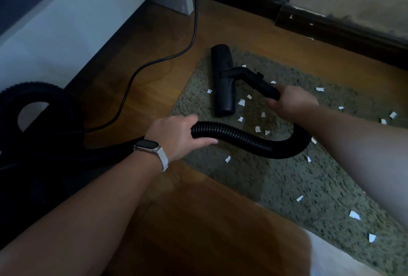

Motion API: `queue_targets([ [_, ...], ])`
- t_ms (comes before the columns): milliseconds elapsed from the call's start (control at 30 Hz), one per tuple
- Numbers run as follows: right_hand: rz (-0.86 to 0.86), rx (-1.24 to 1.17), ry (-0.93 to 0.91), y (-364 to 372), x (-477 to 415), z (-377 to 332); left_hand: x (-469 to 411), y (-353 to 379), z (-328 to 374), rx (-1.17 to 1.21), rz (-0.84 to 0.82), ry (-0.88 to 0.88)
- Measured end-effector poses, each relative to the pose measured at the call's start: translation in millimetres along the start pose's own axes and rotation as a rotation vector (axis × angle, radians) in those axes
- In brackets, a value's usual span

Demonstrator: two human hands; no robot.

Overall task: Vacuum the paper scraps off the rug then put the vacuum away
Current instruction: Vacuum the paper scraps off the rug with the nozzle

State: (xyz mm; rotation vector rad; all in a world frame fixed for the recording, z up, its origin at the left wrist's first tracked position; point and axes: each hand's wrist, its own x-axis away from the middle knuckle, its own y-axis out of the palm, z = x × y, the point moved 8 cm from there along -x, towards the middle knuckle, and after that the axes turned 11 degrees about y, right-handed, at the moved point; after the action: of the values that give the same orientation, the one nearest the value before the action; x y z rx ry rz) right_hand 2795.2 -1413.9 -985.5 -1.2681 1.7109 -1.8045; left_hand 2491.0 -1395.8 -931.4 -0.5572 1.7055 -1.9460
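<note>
A grey-green shaggy rug lies on the wooden floor, strewn with several white paper scraps. The black vacuum floor head rests on the rug's far left corner. My right hand grips the black handle tube just behind the head. My left hand, with a watch on its wrist, grips the black ribbed hose, which curves in a loop between both hands. The dark vacuum body sits at the left edge, mostly in shadow.
A black power cord runs from the back wall across the wooden floor toward the vacuum. A white furniture panel stands at upper left. A dark skirting board lines the far wall, with a few scraps beside it.
</note>
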Motion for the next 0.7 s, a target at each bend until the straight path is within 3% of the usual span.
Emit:
queue_targets([
  [367, -0.03, 0.057, -0.137, 22, -16, -41, 17, 16, -7, 0.009, -0.03, -0.075],
  [700, -0.059, -0.048, -0.027, 29, -17, -3, 17, 18, -3, 0.019, -0.061, -0.068],
])
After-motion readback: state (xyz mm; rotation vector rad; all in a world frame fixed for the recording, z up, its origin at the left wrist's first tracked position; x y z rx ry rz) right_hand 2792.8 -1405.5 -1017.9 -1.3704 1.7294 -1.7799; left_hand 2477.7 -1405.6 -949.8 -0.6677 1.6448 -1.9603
